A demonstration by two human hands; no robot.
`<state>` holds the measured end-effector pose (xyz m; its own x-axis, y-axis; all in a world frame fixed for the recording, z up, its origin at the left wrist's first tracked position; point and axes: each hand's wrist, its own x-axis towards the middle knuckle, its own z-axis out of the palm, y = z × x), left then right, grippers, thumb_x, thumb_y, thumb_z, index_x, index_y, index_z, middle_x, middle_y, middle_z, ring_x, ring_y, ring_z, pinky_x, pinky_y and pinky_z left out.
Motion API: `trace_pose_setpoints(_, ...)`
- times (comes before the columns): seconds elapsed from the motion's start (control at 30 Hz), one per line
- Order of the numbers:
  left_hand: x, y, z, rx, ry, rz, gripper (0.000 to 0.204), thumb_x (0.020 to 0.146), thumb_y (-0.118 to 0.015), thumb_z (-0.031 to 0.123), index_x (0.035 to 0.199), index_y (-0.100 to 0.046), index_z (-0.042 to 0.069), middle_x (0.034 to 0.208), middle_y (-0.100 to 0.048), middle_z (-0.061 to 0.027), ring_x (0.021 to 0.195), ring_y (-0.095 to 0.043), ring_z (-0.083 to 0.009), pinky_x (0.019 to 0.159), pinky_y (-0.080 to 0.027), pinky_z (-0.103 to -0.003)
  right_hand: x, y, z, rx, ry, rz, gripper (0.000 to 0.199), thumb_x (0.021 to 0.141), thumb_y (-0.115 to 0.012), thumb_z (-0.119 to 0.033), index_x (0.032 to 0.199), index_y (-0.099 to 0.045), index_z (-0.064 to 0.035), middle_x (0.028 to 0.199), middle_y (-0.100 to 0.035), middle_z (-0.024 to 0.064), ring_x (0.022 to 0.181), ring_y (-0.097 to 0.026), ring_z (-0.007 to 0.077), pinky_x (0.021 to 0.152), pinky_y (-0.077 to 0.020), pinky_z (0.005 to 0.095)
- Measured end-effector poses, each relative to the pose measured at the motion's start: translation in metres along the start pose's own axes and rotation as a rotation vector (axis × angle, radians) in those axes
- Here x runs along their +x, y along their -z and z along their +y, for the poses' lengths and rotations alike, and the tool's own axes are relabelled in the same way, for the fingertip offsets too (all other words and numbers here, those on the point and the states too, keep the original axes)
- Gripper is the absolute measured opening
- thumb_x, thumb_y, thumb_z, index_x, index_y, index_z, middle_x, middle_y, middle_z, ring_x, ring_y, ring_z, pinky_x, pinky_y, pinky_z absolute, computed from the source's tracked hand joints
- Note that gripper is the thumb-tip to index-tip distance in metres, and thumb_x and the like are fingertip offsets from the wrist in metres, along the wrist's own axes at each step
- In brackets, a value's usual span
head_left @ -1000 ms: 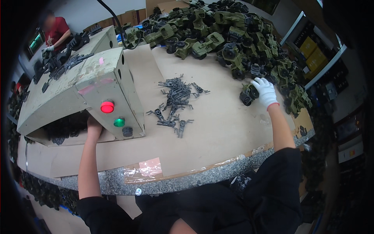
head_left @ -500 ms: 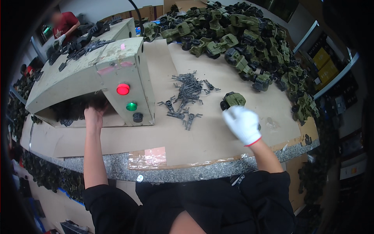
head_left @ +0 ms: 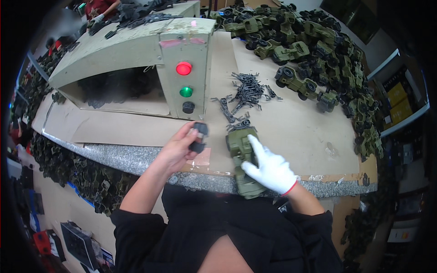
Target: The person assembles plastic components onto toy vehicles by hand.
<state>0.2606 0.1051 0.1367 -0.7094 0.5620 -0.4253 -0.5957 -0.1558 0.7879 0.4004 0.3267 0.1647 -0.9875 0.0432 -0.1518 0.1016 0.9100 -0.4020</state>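
Between the thumb and fingers of my bare left hand (head_left: 176,149) is a small dark grey plastic part (head_left: 199,137). My right hand (head_left: 274,172), in a white glove with a red cuff, grips a green toy jeep (head_left: 238,142) by its side. The jeep lies lengthwise at the table's front edge, its near end over the stone rim. Just beyond it, a loose pile of thin grey plastic pieces (head_left: 248,90) is spread on the cardboard. The two hands are apart, with the grey part left of the jeep.
A beige machine housing (head_left: 185,48) with an opening full of dark parts stands at the left, bearing a red light (head_left: 183,68) and a green light (head_left: 185,91). Many green toy jeeps (head_left: 291,52) are heaped at the back right. Someone in a red shirt (head_left: 99,8) is at the far left.
My left hand has come out of the machine's opening with the dark grey part. My right hand has brought the jeep nearer and to the left. The view has shifted too.
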Motion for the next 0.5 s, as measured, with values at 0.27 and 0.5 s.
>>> trace_pose_setpoints(0.27,0.021,-0.044,-0.015,0.271,-0.351,-0.234,0.029,0.091,-0.05,0.017,0.118,-0.05,0.008,0.088,-0.056,0.0015,0.066,-0.045,-0.0014,0.05,-0.034,-0.016,0.025,0.011,-0.008,0.485,0.038,0.335,0.047,0.084,-0.054,-0.037,0.117,-0.051,-0.0044,0.074,-0.058,0.0097,0.067,-0.058,0.021,0.064,-0.047,0.0325)
trace_pose_setpoints(0.5,0.019,-0.052,-0.024,0.139,-0.33,-0.163,0.032,0.083,-0.062,0.01,0.112,-0.051,0.002,0.079,-0.058,-0.0001,0.062,-0.05,-0.0031,0.051,-0.04,-0.017,0.077,0.008,0.001,1.034,-0.09,0.056,0.025,0.084,-0.057,-0.025,0.093,-0.06,-0.0021,0.068,-0.055,-0.001,0.054,-0.044,0.0043,0.048,-0.0347,0.0196)
